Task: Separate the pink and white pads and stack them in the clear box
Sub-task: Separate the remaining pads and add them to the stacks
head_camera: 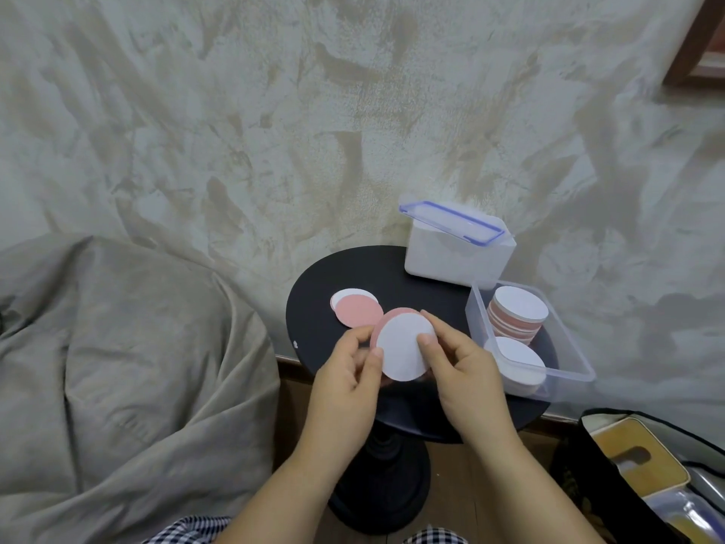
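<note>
— Where are the pads?
— A white pad lies over a pink pad, held above the table's near half. The left hand pinches their left edge; the right hand pinches the right edge, thumb on the white face.
— Any room around them?
— The clear box sits just right of the right hand, reaching past the table's rim, with a striped stack at its far end. Two loose pads lie just beyond the left hand.
— Anything hidden?
— Most of the pink pad, and the fingers behind it.
</note>
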The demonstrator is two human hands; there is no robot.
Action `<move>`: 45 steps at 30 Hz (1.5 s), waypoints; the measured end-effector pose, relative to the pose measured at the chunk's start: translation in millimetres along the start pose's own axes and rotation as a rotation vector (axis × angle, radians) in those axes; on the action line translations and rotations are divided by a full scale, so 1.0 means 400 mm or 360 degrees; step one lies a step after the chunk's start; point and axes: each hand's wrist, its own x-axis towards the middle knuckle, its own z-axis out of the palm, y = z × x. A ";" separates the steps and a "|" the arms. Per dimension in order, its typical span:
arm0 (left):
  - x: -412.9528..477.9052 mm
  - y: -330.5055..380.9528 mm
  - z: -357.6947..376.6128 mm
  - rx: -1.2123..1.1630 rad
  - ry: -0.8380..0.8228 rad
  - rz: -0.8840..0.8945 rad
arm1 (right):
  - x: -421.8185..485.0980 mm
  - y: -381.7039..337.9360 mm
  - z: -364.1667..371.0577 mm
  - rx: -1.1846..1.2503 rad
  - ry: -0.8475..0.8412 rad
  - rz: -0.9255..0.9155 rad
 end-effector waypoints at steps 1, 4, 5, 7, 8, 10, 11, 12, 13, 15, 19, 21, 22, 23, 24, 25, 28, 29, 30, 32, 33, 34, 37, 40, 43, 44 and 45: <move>-0.002 -0.002 0.001 0.0117 -0.0013 0.0064 | -0.007 0.002 -0.005 0.0008 0.0014 -0.0025; -0.005 -0.011 0.007 0.0339 0.0023 0.0190 | -0.030 0.010 -0.018 -0.0040 0.0103 -0.0155; -0.005 -0.015 0.008 0.0423 0.0067 0.0223 | -0.036 0.015 -0.021 -0.0100 0.0131 -0.0187; -0.007 -0.025 0.006 0.0563 0.0142 0.0271 | -0.045 0.027 -0.023 -0.0179 0.0155 -0.0195; -0.009 -0.030 0.005 0.0595 0.0153 0.0282 | -0.049 0.031 -0.023 -0.0195 0.0146 -0.0189; -0.014 -0.039 0.005 0.0595 0.0151 0.0297 | -0.055 0.038 -0.023 -0.0209 0.0129 -0.0196; -0.017 -0.043 0.005 0.0585 0.0145 0.0311 | -0.056 0.041 -0.024 -0.0209 0.0127 -0.0203; -0.018 -0.047 0.006 0.0585 0.0138 0.0333 | -0.058 0.043 -0.025 -0.0207 0.0125 -0.0211; -0.018 -0.051 0.006 0.0603 0.0130 0.0362 | -0.058 0.044 -0.025 -0.0211 0.0124 -0.0216; -0.018 -0.058 0.007 0.0682 0.0132 0.0444 | -0.060 0.047 -0.025 -0.0238 0.0125 -0.0229; -0.021 -0.064 0.013 0.0840 0.0130 0.0557 | -0.069 0.056 -0.021 -0.0363 0.0095 -0.0331; -0.026 -0.066 0.016 0.0916 0.0034 0.0577 | -0.073 0.063 -0.018 -0.0452 0.0111 -0.0474; -0.029 -0.066 0.019 0.0983 -0.0017 0.0596 | -0.073 0.066 -0.017 -0.0485 0.0127 -0.0532; -0.031 -0.067 0.022 0.1057 -0.0054 0.0612 | -0.074 0.067 -0.016 -0.0505 0.0137 -0.0563; -0.033 -0.067 0.024 0.1114 -0.0077 0.0624 | -0.073 0.067 -0.016 -0.0510 0.0138 -0.0578; -0.034 -0.066 0.026 0.1137 -0.0090 0.0629 | -0.072 0.067 -0.016 -0.0513 0.0138 -0.0590; -0.034 -0.055 0.024 0.0983 -0.0021 0.0606 | -0.072 0.064 -0.020 -0.0500 0.0162 -0.0641; -0.033 -0.049 0.022 0.0906 0.0049 0.0606 | -0.074 0.060 -0.020 -0.0489 0.0173 -0.0659; -0.032 -0.042 0.019 0.0843 0.0125 0.0605 | -0.076 0.055 -0.021 -0.0476 0.0187 -0.0676; -0.030 -0.029 0.016 0.0719 0.0231 0.0578 | -0.078 0.047 -0.023 -0.0423 0.0230 -0.0673; -0.030 -0.023 0.016 0.0646 0.0249 0.0538 | -0.080 0.044 -0.025 -0.0375 0.0255 -0.0632; -0.032 -0.020 0.016 0.0584 0.0248 0.0490 | -0.081 0.041 -0.027 -0.0327 0.0276 -0.0580; -0.038 -0.026 0.019 0.0529 0.0241 0.0427 | -0.084 0.048 -0.025 -0.0282 0.0281 -0.0479; -0.040 -0.034 0.023 0.0528 0.0313 0.0457 | -0.082 0.061 -0.020 -0.0311 0.0368 -0.0541; -0.036 -0.035 0.023 0.0548 0.0367 0.0497 | -0.079 0.074 -0.015 -0.0364 0.0430 -0.0638; -0.035 -0.034 0.023 0.0537 0.0370 0.0496 | -0.079 0.075 -0.014 -0.0356 0.0440 -0.0649; -0.036 -0.031 0.023 0.0524 0.0371 0.0493 | -0.080 0.074 -0.014 -0.0346 0.0447 -0.0660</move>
